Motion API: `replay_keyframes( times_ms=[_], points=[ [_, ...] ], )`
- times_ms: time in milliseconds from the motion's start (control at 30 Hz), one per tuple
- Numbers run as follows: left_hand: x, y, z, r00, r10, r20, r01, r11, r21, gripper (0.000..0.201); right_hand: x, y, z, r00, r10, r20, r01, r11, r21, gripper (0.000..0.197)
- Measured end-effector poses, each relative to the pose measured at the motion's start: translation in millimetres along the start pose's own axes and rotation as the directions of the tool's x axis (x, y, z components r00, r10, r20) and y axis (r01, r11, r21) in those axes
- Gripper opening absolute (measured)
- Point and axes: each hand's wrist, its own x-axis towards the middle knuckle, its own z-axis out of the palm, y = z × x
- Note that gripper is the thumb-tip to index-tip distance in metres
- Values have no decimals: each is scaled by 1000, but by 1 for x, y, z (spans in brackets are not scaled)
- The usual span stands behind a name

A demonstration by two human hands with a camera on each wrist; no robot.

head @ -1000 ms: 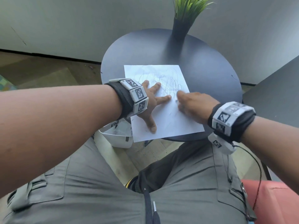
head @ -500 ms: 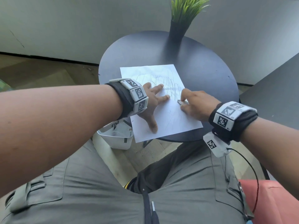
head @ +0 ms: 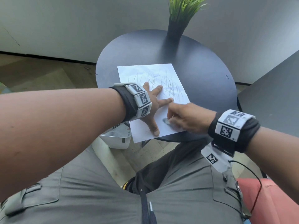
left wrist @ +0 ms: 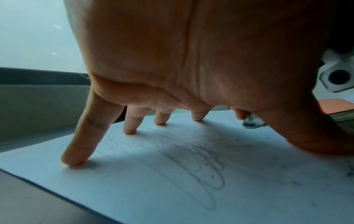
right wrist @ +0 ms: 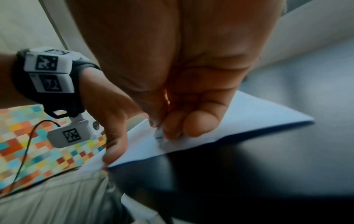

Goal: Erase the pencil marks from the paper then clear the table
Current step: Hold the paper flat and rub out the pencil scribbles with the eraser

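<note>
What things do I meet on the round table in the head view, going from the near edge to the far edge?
Left hand pressing the paper and right hand pinching the eraser → pencil marks → bare table → potted plant.

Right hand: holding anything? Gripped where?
The right hand pinches a small eraser by its upper part, smudged tip on the paper. The left hand only presses the sheet flat.

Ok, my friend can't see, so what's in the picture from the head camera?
A left hand with spread fingers presses a scribbled paper flat on a round dark table, while the right hand rubs an eraser near its front edge. A plant stands at the table's far side.
</note>
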Motion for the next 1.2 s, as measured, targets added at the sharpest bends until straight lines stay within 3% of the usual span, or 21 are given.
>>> replay_keyframes(
  times_ms=[133,200,300,333,467,600,633,767,900,1067,1200],
  points=[
    [1,0,-1,1000,-4,2,4,1000,20,136,14,17,-12,955,213,-208,-189,974,127,23],
    [0,-1,0,1000,-5,-1,5,1000,22,136,8,10,-6,971,161,-174,-153,986,58,23],
    [1,0,1,1000,1,-12,-1,1000,15,136,-9,-6,12,998,-68,8,68,997,-26,21],
    [1,0,1,1000,2,-14,-1,1000,15,136,-9,-4,11,998,-65,3,65,998,-23,23],
    [1,-1,2,1000,-1,-10,1,1000,11,137,8,17,-1,961,170,-218,-148,982,114,24],
    [1,1,1,1000,-6,-5,6,1000,21,139,-10,-10,22,995,-83,-59,83,997,-8,16],
    [2,1,1,1000,-6,-7,6,1000,22,139,-11,-10,23,994,-96,-52,96,995,3,18],
    [1,0,2,1000,-13,-4,13,1000,15,138,2,12,11,967,88,-238,-52,987,154,23],
    [2,3,0,1000,-17,-15,17,998,54,137,-20,-20,35,982,-167,-86,173,983,69,16],
    [0,1,2,1000,-14,-7,14,999,34,138,1,5,19,959,126,-256,-82,981,177,23],
    [0,2,0,1000,-13,-11,14,998,54,138,-13,-22,33,991,-90,-97,101,989,108,17]
  ],
)
